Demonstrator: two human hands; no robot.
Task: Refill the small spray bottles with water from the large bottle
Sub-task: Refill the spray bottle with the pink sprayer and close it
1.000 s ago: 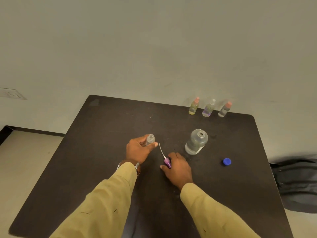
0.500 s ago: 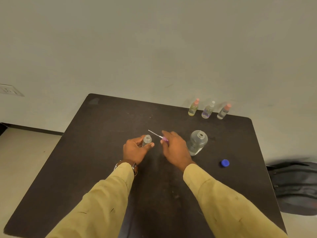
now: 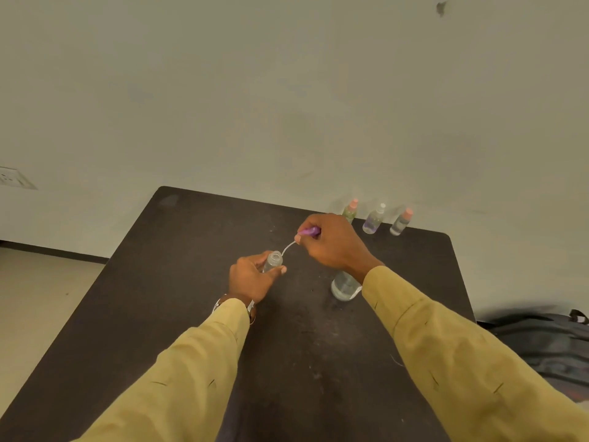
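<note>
My left hand (image 3: pixel 251 279) grips a small clear spray bottle (image 3: pixel 273 261) with its neck uncovered, held upright over the black table (image 3: pixel 191 282). Just up and right of it, my right hand (image 3: pixel 334 242) pinches the purple spray head (image 3: pixel 309 231). The head's thin dip tube (image 3: pixel 288 247) curves down, its tip at the bottle's mouth. The large clear water bottle (image 3: pixel 344 287) stands on the table under my right wrist, and only its lower part shows.
Three small spray bottles stand at the table's far edge: a greenish one (image 3: pixel 350 211), a purple-tinted one (image 3: pixel 373 219) and a clear one with a pink cap (image 3: pixel 401 221). A dark bag (image 3: pixel 535 342) lies right of the table. A wall socket (image 3: pixel 12 177) sits at left.
My right hand lifted the purple spray head off the table and carried it up and over to the small bottle's mouth. My right arm now covers the blue cap and the large bottle's top.
</note>
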